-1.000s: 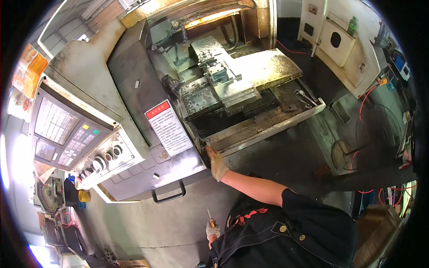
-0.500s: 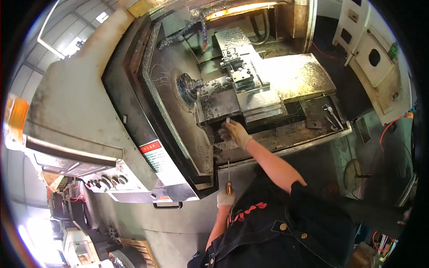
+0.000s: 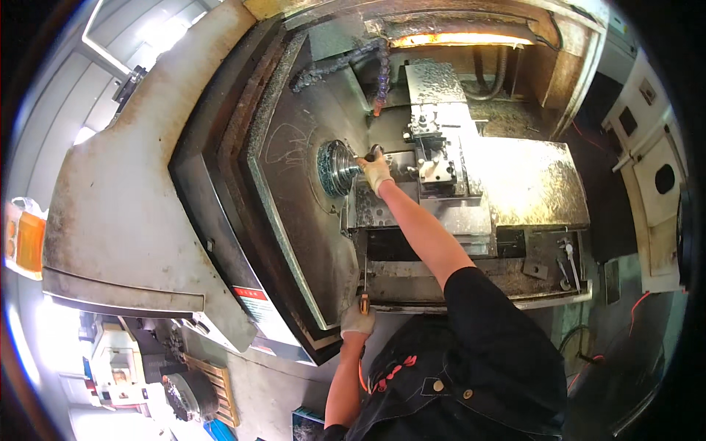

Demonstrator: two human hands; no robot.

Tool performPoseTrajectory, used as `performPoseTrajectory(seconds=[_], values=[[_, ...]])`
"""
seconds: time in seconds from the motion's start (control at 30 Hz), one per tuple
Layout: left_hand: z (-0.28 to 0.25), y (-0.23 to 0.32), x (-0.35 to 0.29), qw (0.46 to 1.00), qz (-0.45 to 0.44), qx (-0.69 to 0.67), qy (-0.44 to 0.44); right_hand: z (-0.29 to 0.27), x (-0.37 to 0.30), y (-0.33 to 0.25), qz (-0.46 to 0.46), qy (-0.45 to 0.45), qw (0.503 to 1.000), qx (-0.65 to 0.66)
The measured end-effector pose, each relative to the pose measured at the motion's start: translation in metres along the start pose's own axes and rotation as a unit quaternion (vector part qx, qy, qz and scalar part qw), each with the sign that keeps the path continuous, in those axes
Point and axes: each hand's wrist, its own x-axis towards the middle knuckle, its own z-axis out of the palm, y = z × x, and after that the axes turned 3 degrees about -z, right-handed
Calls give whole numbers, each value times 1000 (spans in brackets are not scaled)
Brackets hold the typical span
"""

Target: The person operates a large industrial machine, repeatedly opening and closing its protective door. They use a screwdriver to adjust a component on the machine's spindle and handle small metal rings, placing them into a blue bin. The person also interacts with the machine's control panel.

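Observation:
In my gloved left hand (image 3: 357,322), low by the machine's front edge, is a screwdriver (image 3: 364,303) with an orange-and-black handle, its thin shaft pointing up and away. My gloved right hand (image 3: 376,173) reaches into the lathe, fingers closed at the front of the round metal chuck (image 3: 338,168). Whatever those fingers hold is hidden by the hand. Just right of that hand stands the tool post (image 3: 438,167), a block with bolts on the cross slide (image 3: 456,218).
A segmented coolant hose (image 3: 382,81) hangs above the chuck. At left is the machine's sliding door (image 3: 228,184). A caliper-like metal tool (image 3: 571,261) lies on the right ledge. Chips cover the bright way cover (image 3: 540,180). A wooden pallet (image 3: 219,382) lies on the floor.
My right hand has moved up and farther in, from above the front ledge to the chuck. The left hand keeps the screwdriver, now nearer the door edge. The view has shifted.

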Motion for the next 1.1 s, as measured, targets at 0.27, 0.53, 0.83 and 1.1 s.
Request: performPoseTrajectory(seconds=[0.27,0.53,0.83,1.1], values=[[-32,65,69,1000,-2,25,7,-15,30,58,-164,48,985,23],[-55,113,130,996,-23,69,-42,-18,20,58,-32,-89,994,62],[-46,94,126,987,13,-155,-25,-23,23,60,-6,-102,935,341],[-23,73,54,990,80,-73,95,-24,28,66,-88,-61,974,199]])
